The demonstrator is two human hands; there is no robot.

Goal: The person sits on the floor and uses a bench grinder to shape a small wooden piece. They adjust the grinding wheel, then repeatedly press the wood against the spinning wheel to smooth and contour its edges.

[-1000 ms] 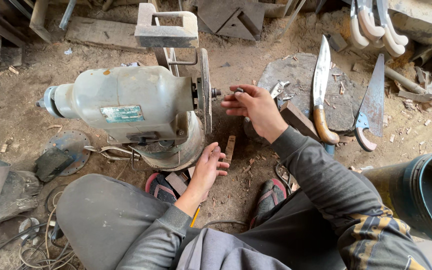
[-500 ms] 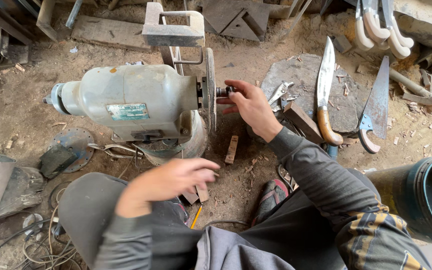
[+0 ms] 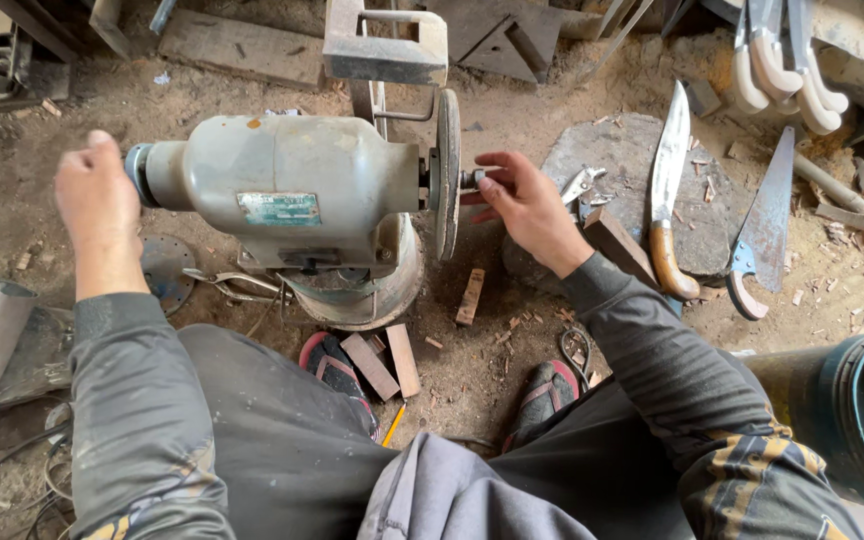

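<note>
Head view, looking down: right hand [image 3: 527, 205] at the spindle end [image 3: 474, 178] beside the grinding wheel [image 3: 447, 172], fingertips pinched narrowly around a small fitting there, too small to identify; left hand [image 3: 100, 205] raised just beside the capped left end of the bench grinder [image 3: 292, 190], fingers curled, contact with the housing not determinable, nothing visibly held

Grinder between the two hands, one grey motor body on one round pedestal base [image 3: 372, 295], wheel edge-on toward the right hand

Counted near the hands: two knives on the ground to the right, one with a pale wooden handle [image 3: 668, 190] lying on a flat stone [image 3: 632, 185], one broader blade with a hooked handle [image 3: 762, 225] beside it; one pair of pliers [image 3: 222, 285] under the motor; one metal disc [image 3: 167, 270] below the left forearm; two red-and-black shoes [image 3: 332, 365], [image 3: 547, 390] of the wearer; several small wood offcuts [image 3: 470, 297] around the base; one dark bucket [image 3: 852, 420], cut off at the right edge

Partly hidden or unclear: cluster of pale curved handles [image 3: 782, 70] cropped at the top right, number uncertain; metal stand [image 3: 385, 45] behind the wheel cut off at the top; cables at the lower left hard to make out
</note>
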